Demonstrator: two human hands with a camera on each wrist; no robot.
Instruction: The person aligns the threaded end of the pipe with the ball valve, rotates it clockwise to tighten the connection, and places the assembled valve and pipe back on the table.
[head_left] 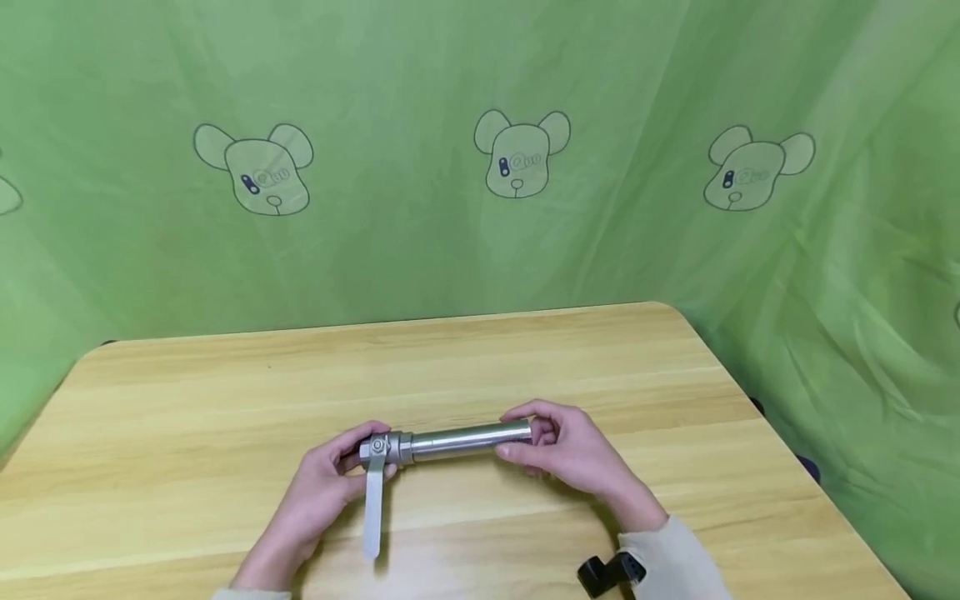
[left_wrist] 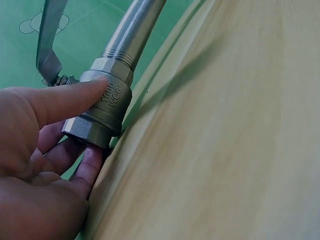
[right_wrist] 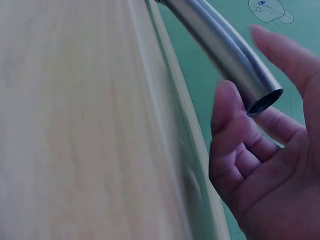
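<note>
A steel ball valve (left_wrist: 105, 102) marked "1000 WOG" is gripped by my left hand (head_left: 318, 487), thumb across its body and fingers around the hexagonal end. Its flat lever handle (head_left: 373, 508) points toward me. A smooth metal pipe (head_left: 465, 440) extends rightward from the valve, some thread (left_wrist: 120, 56) showing where they join. At the pipe's free end is my right hand (head_left: 573, 450). In the right wrist view its thumb (right_wrist: 282, 52) stands off the pipe, while bent fingers (right_wrist: 227, 102) lie right beside the hollow end (right_wrist: 265, 102).
Beneath both hands lies a light wood-grain table (head_left: 225, 392) with rounded far corners. Green cloth (head_left: 405, 233) with printed bear heads hangs behind and to the right. A black device (head_left: 611, 573) sits at the right sleeve (head_left: 675, 558).
</note>
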